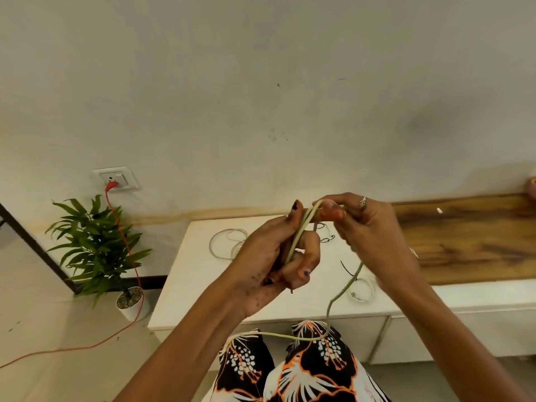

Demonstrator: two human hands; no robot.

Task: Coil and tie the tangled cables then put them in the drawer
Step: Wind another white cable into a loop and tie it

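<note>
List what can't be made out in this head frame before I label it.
- Pale cable: how many loops the left hand holds; its fingers cover them.
- Cable's far end: trails off past the patterned clothing, hidden.
- Right hand: covers part of the white cabinet top behind it.
- Small clear coil: too small and blurred to identify.
- Drawer: none visibly open.
- Pink object: cut by the right edge.

Domestic room, likely a living area: plain white wall (261,82) with switch-and-socket plate (117,178); potted plant (95,245) on pale floor (43,329); low white cabinet (203,285) with wood-topped section (464,236); loose cables (229,242) on top.
</note>
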